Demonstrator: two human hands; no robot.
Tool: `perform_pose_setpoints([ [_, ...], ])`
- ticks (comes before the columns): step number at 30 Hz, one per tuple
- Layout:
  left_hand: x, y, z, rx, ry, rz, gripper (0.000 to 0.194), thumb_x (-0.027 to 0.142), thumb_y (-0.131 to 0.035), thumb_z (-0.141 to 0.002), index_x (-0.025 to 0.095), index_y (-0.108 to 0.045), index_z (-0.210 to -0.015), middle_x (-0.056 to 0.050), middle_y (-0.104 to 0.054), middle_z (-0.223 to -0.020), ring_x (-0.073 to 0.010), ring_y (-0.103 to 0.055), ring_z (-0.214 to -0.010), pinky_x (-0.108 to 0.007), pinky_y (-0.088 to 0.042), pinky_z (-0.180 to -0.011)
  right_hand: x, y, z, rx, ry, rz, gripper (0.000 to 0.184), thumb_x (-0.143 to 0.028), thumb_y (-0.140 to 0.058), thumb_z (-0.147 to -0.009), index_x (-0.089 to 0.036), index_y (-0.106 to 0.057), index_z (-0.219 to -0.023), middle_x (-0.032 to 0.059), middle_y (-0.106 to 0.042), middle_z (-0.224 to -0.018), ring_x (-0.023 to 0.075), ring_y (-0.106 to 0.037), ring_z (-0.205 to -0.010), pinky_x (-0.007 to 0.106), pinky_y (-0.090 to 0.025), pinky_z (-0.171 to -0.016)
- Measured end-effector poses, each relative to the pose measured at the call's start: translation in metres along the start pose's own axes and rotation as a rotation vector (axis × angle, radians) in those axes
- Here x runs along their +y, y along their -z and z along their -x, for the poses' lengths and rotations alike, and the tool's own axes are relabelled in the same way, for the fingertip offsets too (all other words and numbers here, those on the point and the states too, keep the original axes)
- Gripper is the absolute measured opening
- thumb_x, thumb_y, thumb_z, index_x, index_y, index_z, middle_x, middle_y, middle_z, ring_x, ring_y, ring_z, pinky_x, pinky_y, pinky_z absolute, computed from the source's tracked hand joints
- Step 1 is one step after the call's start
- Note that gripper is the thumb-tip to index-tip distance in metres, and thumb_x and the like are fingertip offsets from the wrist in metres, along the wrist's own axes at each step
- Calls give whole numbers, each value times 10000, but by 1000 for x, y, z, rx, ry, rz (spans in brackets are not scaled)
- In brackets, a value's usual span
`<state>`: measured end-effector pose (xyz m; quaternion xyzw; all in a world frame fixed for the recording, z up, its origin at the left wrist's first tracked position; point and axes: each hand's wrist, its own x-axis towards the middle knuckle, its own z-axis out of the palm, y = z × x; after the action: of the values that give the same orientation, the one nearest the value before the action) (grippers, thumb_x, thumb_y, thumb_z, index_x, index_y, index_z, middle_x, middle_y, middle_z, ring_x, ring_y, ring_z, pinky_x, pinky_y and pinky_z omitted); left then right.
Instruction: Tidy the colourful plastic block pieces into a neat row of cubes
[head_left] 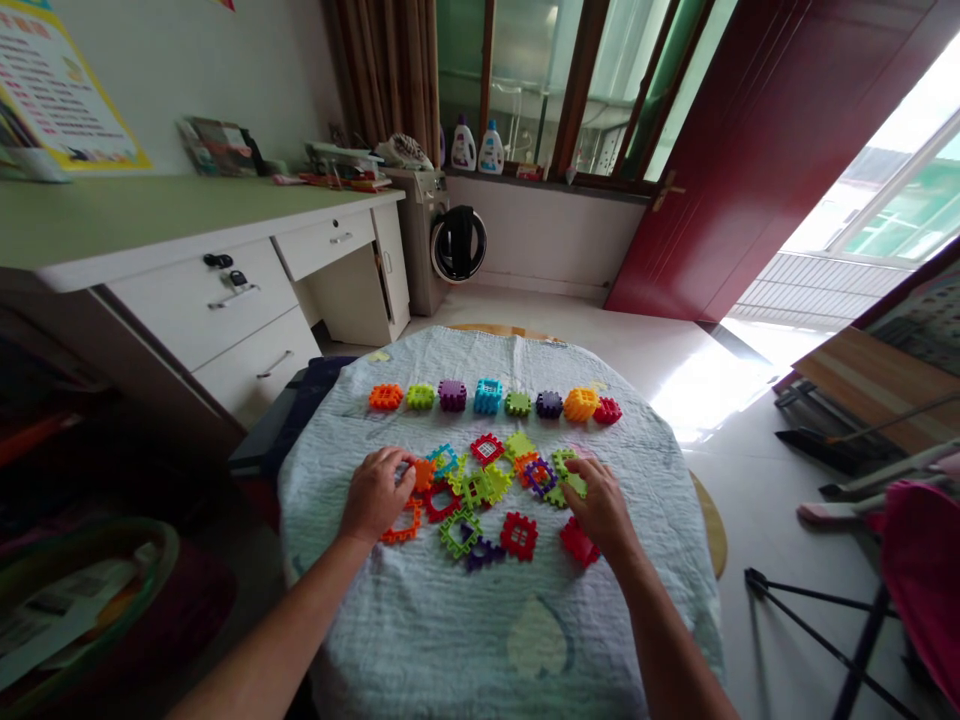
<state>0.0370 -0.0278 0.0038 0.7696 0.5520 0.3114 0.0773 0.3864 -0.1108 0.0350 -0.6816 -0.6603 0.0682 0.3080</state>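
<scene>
On the cloth-covered round table lies a loose pile of bright plastic interlocking tiles with notched edges. My left hand (379,492) is at the pile's left side, its thumb and forefinger closed at an orange tile (424,474). An orange frame-shaped tile (405,522) lies just below those fingers. At the right side, my right hand (600,502) has its thumb and forefinger around a light green tile (576,484). A red tile (579,543) sits beside the right wrist, partly covered. Between the hands are green tiles (475,488), a purple tile (539,477) and a red window tile (519,536).
Behind the pile runs a row of joined blocks, including a blue block (488,396) and a yellow block (580,404). A pale cloth (450,640) covers the table. A desk (187,215) stands left, with a folding stand (817,620) at right.
</scene>
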Motion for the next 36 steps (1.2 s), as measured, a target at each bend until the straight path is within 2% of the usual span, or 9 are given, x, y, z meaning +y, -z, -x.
perform_pose_setpoints([
  [4,1,0,0,14,1,-5,144,265,-492,-833,209,-621,-866,-59,-674,-966,-237,-601,-953,-379,-456,-915,-19,-14,0,-71,5,167,465,-360,-668,-779,-186,-597,-1204,118,-642,-1169,298,-524,-1103,412,-403,-959],
  [8,1,1,0,3,7,-9,143,262,-492,-838,207,-617,-880,-59,-670,-969,-237,-597,-959,-380,-453,-919,-32,-25,0,-128,-53,237,486,-299,-657,-763,-202,-577,-1233,112,-632,-1175,303,-510,-1107,413,-386,-951],
  [13,1,1,1,-2,8,-7,145,265,-491,-840,207,-616,-885,-61,-670,-981,-237,-596,-967,-381,-450,-923,-23,-26,-6,-88,-16,159,501,-211,-595,-749,-202,-555,-1248,106,-613,-1186,286,-505,-1108,406,-386,-964],
  [17,1,1,1,1,18,-3,148,259,-495,-835,211,-622,-891,-57,-670,-990,-234,-594,-969,-376,-451,-922,-15,-17,-27,-75,37,120,543,-165,-560,-723,-185,-545,-1265,115,-608,-1188,286,-503,-1099,413,-389,-964],
  [19,1,1,1,-4,18,-1,149,256,-497,-833,213,-625,-894,-56,-668,-989,-234,-591,-970,-374,-451,-921,-15,-12,-38,-134,37,141,600,-140,-555,-700,-173,-527,-1299,119,-605,-1214,290,-497,-1104,413,-391,-944],
  [22,2,2,1,-6,17,2,152,259,-495,-836,212,-628,-895,-59,-667,-985,-236,-589,-970,-378,-450,-919,-17,-8,-48,-296,79,171,665,-146,-594,-677,-174,-505,-1336,111,-600,-1249,291,-494,-1109,407,-385,-928],
  [24,3,2,1,-8,18,3,153,259,-492,-839,211,-628,-891,-59,-667,-979,-237,-589,-968,-381,-450,-917,-17,-9,-50,-359,96,171,674,-197,-641,-687,-192,-501,-1347,104,-590,-1271,290,-491,-1123,402,-378,-927],
  [30,4,3,0,-13,25,1,152,265,-493,-839,210,-625,-891,-58,-666,-982,-242,-588,-972,-390,-450,-920,-11,-18,-44,-333,56,179,692,-367,-748,-678,-211,-536,-1318,112,-574,-1254,299,-473,-1125,410,-379,-931],
  [36,4,3,1,-11,31,8,148,262,-498,-836,213,-625,-895,-58,-668,-990,-237,-588,-974,-381,-448,-927,-14,-26,-45,-376,85,177,474,-370,-698,-760,-225,-620,-1205,91,-597,-1168,256,-490,-1065,362,-396,-913],
])
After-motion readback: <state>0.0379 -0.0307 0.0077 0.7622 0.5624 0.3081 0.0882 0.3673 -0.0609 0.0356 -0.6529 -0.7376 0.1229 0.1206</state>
